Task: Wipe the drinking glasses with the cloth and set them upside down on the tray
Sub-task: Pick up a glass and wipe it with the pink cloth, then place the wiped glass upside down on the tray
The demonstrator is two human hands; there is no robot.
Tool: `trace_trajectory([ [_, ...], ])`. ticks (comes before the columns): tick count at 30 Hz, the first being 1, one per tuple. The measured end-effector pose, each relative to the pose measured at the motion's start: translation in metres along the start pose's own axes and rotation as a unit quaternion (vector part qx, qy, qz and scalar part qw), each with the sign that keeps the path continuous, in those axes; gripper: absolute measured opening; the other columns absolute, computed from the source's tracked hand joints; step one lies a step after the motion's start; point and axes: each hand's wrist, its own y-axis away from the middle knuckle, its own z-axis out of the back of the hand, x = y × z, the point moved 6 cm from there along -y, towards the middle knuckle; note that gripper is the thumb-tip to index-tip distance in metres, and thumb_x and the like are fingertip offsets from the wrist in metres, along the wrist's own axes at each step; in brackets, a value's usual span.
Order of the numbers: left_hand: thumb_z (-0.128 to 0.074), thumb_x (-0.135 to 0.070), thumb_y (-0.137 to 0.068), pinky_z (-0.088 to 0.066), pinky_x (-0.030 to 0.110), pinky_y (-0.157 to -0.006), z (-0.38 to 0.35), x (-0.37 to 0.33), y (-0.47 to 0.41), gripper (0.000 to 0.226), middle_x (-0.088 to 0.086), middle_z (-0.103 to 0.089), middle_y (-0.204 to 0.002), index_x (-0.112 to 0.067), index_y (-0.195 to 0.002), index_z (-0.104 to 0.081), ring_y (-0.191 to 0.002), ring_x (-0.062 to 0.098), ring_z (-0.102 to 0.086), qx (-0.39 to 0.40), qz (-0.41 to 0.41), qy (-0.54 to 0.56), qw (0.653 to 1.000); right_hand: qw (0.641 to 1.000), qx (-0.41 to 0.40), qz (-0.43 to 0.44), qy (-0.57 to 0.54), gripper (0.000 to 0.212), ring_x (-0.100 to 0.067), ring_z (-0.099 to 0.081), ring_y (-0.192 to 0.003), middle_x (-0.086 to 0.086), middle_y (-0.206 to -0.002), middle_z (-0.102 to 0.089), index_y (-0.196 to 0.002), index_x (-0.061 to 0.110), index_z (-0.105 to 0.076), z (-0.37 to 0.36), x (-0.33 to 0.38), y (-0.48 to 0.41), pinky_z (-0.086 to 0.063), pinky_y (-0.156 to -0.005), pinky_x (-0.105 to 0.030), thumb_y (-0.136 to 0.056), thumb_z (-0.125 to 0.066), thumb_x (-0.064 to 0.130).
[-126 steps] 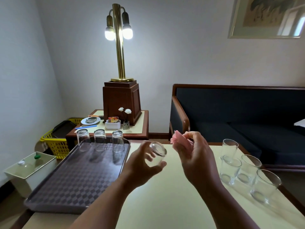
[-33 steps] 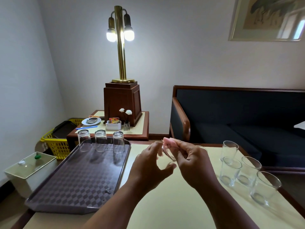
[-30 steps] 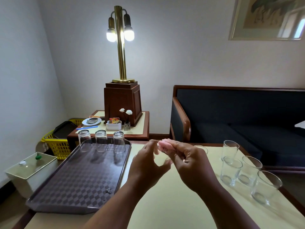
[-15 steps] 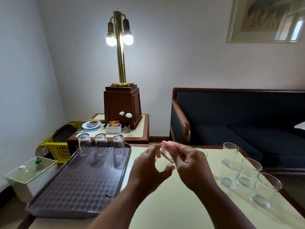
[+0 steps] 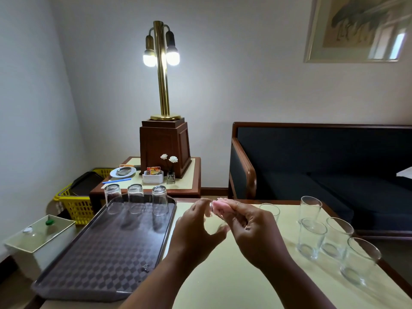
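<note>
I hold both hands up over the pale table (image 5: 223,275), close together at the middle of my view. My left hand (image 5: 196,233) cups a clear drinking glass (image 5: 213,224), thumb below and fingers curled over the top, so its grip is wrapped around the glass. The glass is hard to make out (it is transparent and mostly hidden between my palms). My right hand (image 5: 252,230) pinches a small pink cloth (image 5: 219,207) between thumb and fingertips, pressing it against the glass at the twelve o'clock edge of my hands.

At nine o'clock from my hands lies a dark checkered tray (image 5: 100,259) on the table. Three glasses stand upside down in a row along its far edge: the first upturned glass (image 5: 112,201) furthest left, the second upturned glass (image 5: 136,201) beside it, and the third upturned glass (image 5: 160,203) nearest my hands.

At three o'clock, upright glasses wait on the table: a tall far glass (image 5: 310,209), a middle glass (image 5: 312,238) in front of it, another glass (image 5: 338,237) just beside that, and the nearest glass (image 5: 359,260) towards the table's right edge. One more glass (image 5: 270,211) shows partly behind my right hand.

Beyond the table, at twelve o'clock, a brass lamp (image 5: 161,70) with lit bulbs stands on a wooden side table (image 5: 185,188). A dark sofa (image 5: 323,166) sits at two o'clock and a yellow basket (image 5: 75,204) at ten o'clock.
</note>
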Motion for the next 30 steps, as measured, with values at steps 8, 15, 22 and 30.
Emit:
trace_trajectory([
  [8,-0.082,-0.059,-0.068,-0.057,0.024,-0.066,-0.005,0.019,0.001,0.057,-0.013,-0.066,-0.093,-0.034,-0.112,-0.057,-0.077,0.005,-0.065,0.012,0.129,0.14,0.982,0.994,-0.064,-0.039,-0.076,0.027,0.013,-0.062,-0.103,0.029,-0.107,-0.069,-0.123,0.039,-0.066,0.002,-0.019,-0.006,-0.054,-0.08,-0.011,-0.098,-0.056,0.039],
  [15,-0.07,-0.056,-0.082,-0.05,0.042,-0.079,-0.021,0.077,0.026,0.047,0.006,-0.063,-0.097,-0.017,-0.106,-0.06,-0.09,0.027,-0.065,-0.01,0.452,0.477,0.754,0.995,-0.044,-0.087,-0.021,0.032,0.007,-0.063,-0.109,0.021,-0.117,-0.068,-0.126,0.032,-0.065,-0.019,-0.081,-0.004,-0.054,-0.089,-0.018,-0.096,-0.058,0.039],
  [22,-0.061,-0.037,-0.083,-0.04,0.032,-0.065,-0.019,0.138,0.037,0.015,0.002,-0.055,-0.084,-0.022,-0.086,-0.056,-0.077,0.02,-0.056,-0.105,0.481,0.489,0.72,0.978,0.144,-0.077,0.133,0.014,0.015,-0.06,-0.092,0.042,-0.095,-0.063,-0.105,0.037,-0.07,-0.089,-0.132,0.021,-0.053,-0.084,-0.026,-0.097,-0.059,0.036],
  [30,-0.078,-0.038,-0.08,-0.052,0.038,-0.082,0.014,0.212,0.044,0.047,0.005,-0.065,-0.105,-0.02,-0.115,-0.053,-0.094,0.023,-0.062,-0.212,0.467,0.263,0.817,0.912,0.315,-0.102,0.244,0.056,-0.011,0.008,-0.152,0.007,-0.166,0.004,-0.155,0.042,-0.013,-0.174,-0.169,0.034,0.0,-0.121,-0.042,-0.102,-0.032,0.047],
])
